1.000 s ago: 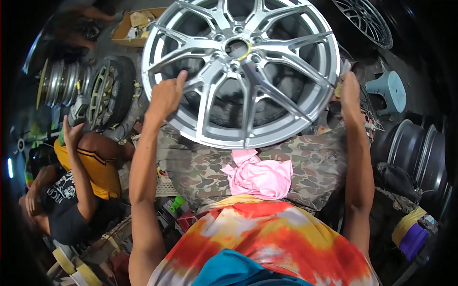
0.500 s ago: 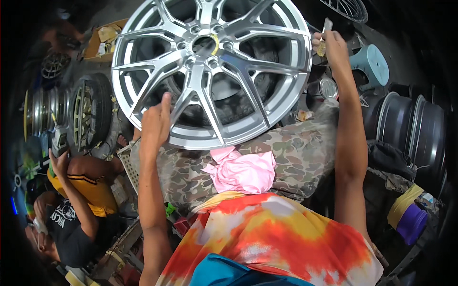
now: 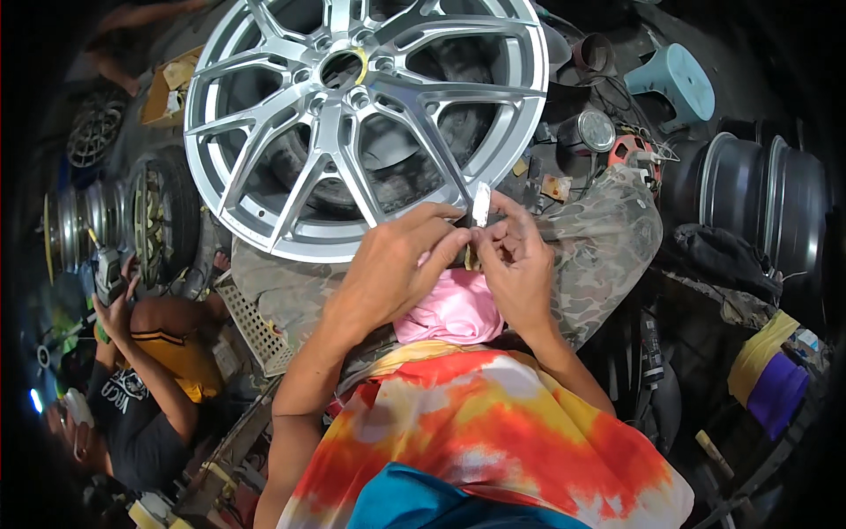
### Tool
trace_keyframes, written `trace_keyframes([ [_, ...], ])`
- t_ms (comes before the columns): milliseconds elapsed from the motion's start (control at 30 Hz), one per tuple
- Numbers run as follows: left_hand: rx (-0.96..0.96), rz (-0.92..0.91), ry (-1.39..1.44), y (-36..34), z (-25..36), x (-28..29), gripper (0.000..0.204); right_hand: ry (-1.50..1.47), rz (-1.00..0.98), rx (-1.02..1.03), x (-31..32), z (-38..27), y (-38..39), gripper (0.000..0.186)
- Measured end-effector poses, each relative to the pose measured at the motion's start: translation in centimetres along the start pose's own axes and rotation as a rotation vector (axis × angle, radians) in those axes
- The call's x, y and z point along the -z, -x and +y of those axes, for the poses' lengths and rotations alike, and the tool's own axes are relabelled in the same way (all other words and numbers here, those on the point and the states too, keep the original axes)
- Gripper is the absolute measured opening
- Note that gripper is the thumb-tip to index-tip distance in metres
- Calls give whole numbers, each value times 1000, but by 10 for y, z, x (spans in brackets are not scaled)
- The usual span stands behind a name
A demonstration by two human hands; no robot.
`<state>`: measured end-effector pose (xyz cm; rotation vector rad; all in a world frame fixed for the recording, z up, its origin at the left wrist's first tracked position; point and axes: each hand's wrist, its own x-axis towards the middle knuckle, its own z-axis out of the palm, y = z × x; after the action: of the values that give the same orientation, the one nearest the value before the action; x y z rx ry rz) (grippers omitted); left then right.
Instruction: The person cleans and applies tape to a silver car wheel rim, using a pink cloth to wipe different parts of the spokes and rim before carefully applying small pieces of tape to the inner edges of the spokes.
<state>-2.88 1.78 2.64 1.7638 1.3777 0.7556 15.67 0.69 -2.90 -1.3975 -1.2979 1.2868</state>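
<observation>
My right hand (image 3: pixel 522 275) pinches a small flat strip (image 3: pixel 481 204), whitish at its upper end and yellowish-brown lower down. The thumb and fingers of my left hand (image 3: pixel 388 269) close on the strip's lower part, though its exact grip is partly hidden. Just beyond both hands leans a large silver alloy wheel rim (image 3: pixel 330 132) with split spokes and a yellow mark around its centre hole. A pink cloth (image 3: pixel 456 310) lies bunched in my lap, directly below the hands.
A light blue stool (image 3: pixel 683 84), a round can (image 3: pixel 596 130) and dark wheel rims (image 3: pixel 730 189) stand to the right. On the left, a person (image 3: pixel 145 397) holds a grey power tool (image 3: pixel 107 273) near a tyre (image 3: pixel 176 212). A perforated basket (image 3: pixel 256 326) is beside my left arm.
My right hand has brought the strip down from the rim's right side to my lap. My left hand has left the rim's lower edge and met it. The rim appears shifted slightly left.
</observation>
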Motion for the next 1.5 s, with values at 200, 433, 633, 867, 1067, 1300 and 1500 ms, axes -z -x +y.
trace_keyframes([
  [200, 15, -106, -31, 9, 1, -11, 23, -115, -42, -80, -3, 6, 8, 53],
  [433, 53, -148, -65, 12, 2, -12, 27, -227, -19, -63, -8, 17, 14, 54],
  [633, 49, -143, -68, 12, 1, -13, 25, -139, 0, -24, -8, 21, 16, 54],
  [867, 35, -115, -77, 7, 0, -11, 25, -115, -18, -46, -11, 13, 5, 54],
  [1067, 44, -138, -56, 5, 0, -10, 26, -158, -2, -38, -11, 10, 5, 53],
  [1300, 88, -146, -65, 10, 3, -9, 32, -69, -58, -52, -2, 11, 12, 59],
  [1500, 51, -162, -100, 8, -2, -6, 25, 16, -97, -86, -2, 3, 11, 67],
])
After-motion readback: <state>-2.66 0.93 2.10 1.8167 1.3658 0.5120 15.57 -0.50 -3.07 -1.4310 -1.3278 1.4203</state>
